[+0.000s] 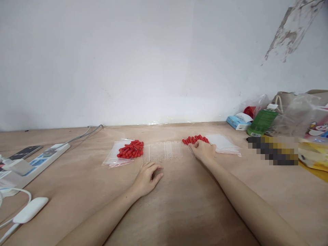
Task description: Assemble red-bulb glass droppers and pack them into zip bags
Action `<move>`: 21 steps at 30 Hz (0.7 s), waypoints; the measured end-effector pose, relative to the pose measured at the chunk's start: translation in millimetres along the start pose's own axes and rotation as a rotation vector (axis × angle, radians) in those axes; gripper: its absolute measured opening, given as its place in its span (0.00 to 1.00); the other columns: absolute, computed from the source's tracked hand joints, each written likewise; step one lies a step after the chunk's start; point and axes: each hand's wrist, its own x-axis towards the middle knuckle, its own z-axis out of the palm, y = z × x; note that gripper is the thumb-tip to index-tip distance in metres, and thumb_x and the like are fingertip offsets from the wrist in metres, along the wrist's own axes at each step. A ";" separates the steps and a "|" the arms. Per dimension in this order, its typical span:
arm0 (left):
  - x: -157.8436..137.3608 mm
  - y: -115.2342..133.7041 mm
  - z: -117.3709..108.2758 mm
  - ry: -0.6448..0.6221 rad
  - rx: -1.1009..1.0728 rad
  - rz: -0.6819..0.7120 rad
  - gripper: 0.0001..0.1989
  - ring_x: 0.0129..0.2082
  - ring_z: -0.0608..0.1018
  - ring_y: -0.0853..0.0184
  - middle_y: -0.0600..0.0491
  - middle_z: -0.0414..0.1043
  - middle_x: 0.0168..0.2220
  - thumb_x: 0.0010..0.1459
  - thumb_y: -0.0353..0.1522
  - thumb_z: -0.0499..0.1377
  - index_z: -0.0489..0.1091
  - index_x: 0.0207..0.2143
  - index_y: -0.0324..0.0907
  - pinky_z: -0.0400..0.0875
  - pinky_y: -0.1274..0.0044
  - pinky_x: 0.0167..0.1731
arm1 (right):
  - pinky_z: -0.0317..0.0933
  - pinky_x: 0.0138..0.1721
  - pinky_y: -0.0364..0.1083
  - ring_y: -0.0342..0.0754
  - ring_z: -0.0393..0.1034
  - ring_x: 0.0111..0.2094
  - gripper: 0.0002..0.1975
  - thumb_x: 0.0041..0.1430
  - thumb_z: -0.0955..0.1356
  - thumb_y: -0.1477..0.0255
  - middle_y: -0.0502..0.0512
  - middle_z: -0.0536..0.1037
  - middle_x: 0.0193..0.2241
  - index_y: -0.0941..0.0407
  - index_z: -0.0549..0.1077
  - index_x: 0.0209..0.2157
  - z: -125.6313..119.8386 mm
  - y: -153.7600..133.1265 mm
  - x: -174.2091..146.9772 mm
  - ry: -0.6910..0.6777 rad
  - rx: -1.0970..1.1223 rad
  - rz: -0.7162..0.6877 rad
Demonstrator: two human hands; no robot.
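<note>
Soft light is brightening the wall point(164, 61) at twelve o'clock, while a shadow is dimming the table point(179, 212) at six. Blocky pixelation point(273, 151) is masking a patch just past three; wide-angle distortion is stretching the edges.

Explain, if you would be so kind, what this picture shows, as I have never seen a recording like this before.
No machine is at work here: the bare left hand and right hand belong to a person wearing a camera on their head. The single picture looks forward and down from there.

On the brown wooden table lies a row of slender, clear sticks or tubes. On either side are small red rounded pieces, a left heap and a right group, beside flat, clear-and-white plastic bags.

The left hand appears to hold nothing, its thumb apart from the fingers. The right hand is at the right group; whether it grips a piece is hidden.
</note>
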 end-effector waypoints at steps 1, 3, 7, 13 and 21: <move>0.3 0.3 -0.2 -0.005 0.003 0.005 0.08 0.34 0.70 0.66 0.52 0.69 0.32 0.54 0.33 0.54 0.68 0.37 0.43 0.64 0.71 0.37 | 0.46 0.42 0.54 0.52 0.68 0.32 0.18 0.52 0.59 0.58 0.54 0.75 0.24 0.55 0.72 0.26 -0.6 -4.8 -1.8 -0.010 0.011 -0.024; 0.5 1.1 -0.5 -0.019 0.009 0.011 0.08 0.35 0.70 0.65 0.52 0.69 0.33 0.55 0.33 0.53 0.68 0.36 0.43 0.64 0.71 0.37 | 0.47 0.43 0.53 0.52 0.68 0.34 0.17 0.53 0.59 0.59 0.56 0.75 0.26 0.54 0.73 0.26 -0.2 -16.0 -4.7 -0.064 0.015 -0.064; -1.1 3.1 0.3 -0.034 0.013 0.010 0.07 0.35 0.70 0.66 0.52 0.69 0.32 0.55 0.33 0.53 0.68 0.36 0.43 0.64 0.72 0.36 | 0.52 0.38 0.52 0.54 0.70 0.34 0.15 0.51 0.61 0.62 0.60 0.76 0.28 0.56 0.75 0.26 6.6 -35.2 -4.2 -0.174 -0.004 -0.052; 5.0 -11.0 -9.9 0.250 0.308 0.013 0.07 0.40 0.68 0.61 0.50 0.69 0.38 0.54 0.34 0.54 0.70 0.34 0.44 0.59 0.67 0.40 | 0.53 0.37 0.53 0.58 0.70 0.34 0.14 0.50 0.62 0.66 0.63 0.76 0.29 0.59 0.75 0.30 13.6 -42.8 2.6 -0.212 -0.037 -0.015; 12.0 -70.2 -44.4 0.438 0.626 -0.268 0.11 0.39 0.68 0.57 0.47 0.68 0.37 0.54 0.36 0.53 0.70 0.37 0.42 0.61 0.69 0.36 | 0.52 0.38 0.53 0.58 0.70 0.34 0.13 0.50 0.61 0.68 0.64 0.76 0.29 0.59 0.75 0.27 13.1 -44.9 -3.2 -0.177 -0.019 -0.030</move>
